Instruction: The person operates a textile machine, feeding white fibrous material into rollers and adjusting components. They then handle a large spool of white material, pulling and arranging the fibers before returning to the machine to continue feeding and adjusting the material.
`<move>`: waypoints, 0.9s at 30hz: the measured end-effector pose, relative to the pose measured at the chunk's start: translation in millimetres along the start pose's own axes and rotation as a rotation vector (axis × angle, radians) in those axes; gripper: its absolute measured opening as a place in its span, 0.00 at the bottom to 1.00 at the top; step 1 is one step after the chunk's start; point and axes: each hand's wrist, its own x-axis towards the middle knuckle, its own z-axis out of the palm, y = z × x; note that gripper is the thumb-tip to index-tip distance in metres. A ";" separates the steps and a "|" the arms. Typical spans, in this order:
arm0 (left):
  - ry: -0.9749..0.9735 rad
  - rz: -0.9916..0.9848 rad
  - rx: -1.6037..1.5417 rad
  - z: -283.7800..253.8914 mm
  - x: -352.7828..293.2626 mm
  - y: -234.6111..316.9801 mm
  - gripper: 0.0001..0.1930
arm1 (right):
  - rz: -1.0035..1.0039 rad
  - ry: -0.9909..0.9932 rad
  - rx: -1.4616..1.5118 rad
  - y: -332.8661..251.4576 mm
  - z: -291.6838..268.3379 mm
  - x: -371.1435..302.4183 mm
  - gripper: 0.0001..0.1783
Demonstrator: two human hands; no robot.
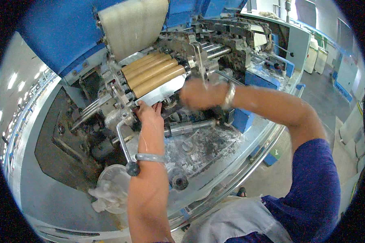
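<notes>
My left hand [151, 113] reaches up to the lower edge of a shiny metal plate [162, 90]. Its fingers press at that edge, and part of their grip is hidden. Just above the plate lie several tan rollers [158, 79], side by side in the machine's metal frame. My right hand [202, 94] is smeared by motion beside the plate's right end; its fingers cannot be made out. A crank lever [123, 141] with a black ball knob stands left of my left forearm.
A clear tub [114, 172] with white fluff sits at the lower left. Below the rollers, dusty white lint covers the machine bed [207, 146]. A blue cover [65, 32] and a cream belt [134, 28] rise behind. A metal rail [251, 164] curves along the front.
</notes>
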 end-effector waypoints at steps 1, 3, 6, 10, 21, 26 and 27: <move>0.023 0.011 0.014 -0.7 2.8 -0.4 0.22 | -0.153 -0.144 0.143 -11.2 -3.0 -10.5 0.07; 0.035 0.034 0.058 -3.2 8.4 -3.1 0.23 | -0.178 -0.197 0.171 -24.9 -8.9 -27.2 0.08; -0.058 0.067 0.153 -9.6 14.8 -4.6 0.24 | 0.085 0.070 -0.272 -10.9 -23.2 -22.1 0.06; -0.077 0.179 0.194 -15.3 16.0 -7.5 0.24 | 0.264 0.380 -0.303 37.1 -29.8 9.0 0.07; -0.062 0.085 0.120 -1.6 4.5 -1.8 0.23 | 0.521 0.680 0.780 14.9 54.2 6.8 0.18; 0.026 0.042 0.090 7.0 -12.8 3.7 0.25 | 0.648 1.218 1.554 16.1 94.9 41.7 0.17; 0.018 0.058 0.124 8.4 -15.9 5.0 0.25 | 0.653 1.279 1.730 18.3 94.7 50.1 0.15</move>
